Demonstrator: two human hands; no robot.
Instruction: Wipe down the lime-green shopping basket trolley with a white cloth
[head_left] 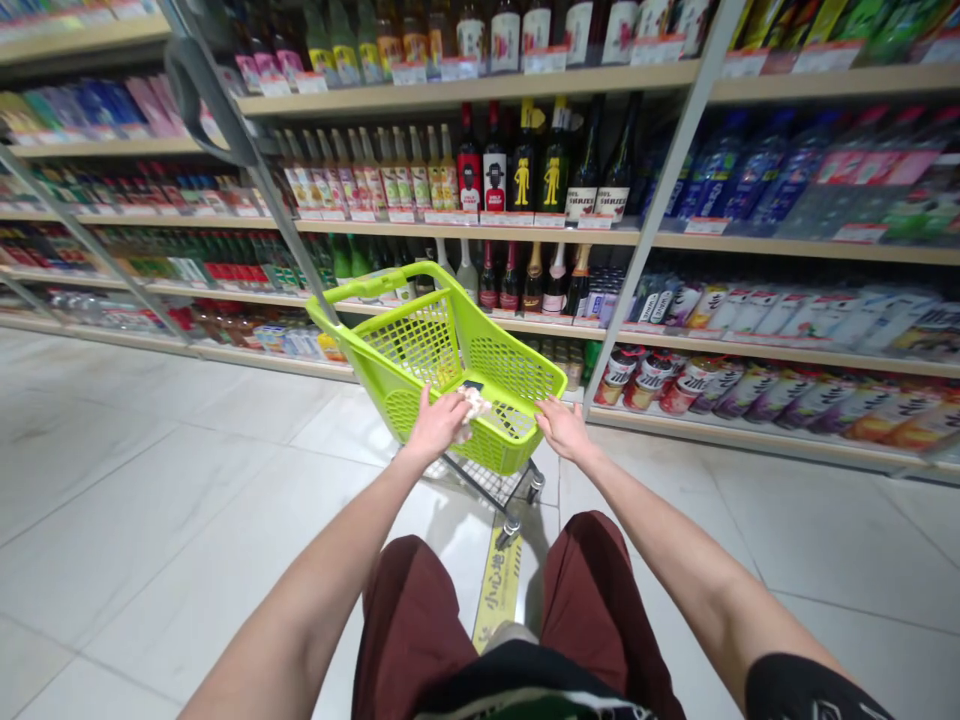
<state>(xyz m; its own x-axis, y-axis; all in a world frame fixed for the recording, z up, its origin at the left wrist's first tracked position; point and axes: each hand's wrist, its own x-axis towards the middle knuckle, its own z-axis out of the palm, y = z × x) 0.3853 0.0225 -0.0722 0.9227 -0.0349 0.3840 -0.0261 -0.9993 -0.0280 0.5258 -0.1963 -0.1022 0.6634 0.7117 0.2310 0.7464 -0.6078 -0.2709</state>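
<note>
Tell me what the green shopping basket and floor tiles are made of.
The green shopping basket looks like moulded glossy plastic, its lattice walls formed in one piece. The floor tiles look like polished ceramic or stone, going by their sheen and thin seams, though the look leaves that open.

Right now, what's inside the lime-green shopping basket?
Crumpled pale packet by the left hand, dark flat item above it. The basket's near wall hides its floor.

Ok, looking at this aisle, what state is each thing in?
left hand: on the basket rim, touching the packet
right hand: resting on the basket rim
white packet: partly hidden by the left hand
green basket: upright on its wheels
wine bottles: standing in rows on the shelf
yellow floor strip: flat on the tiles
</note>
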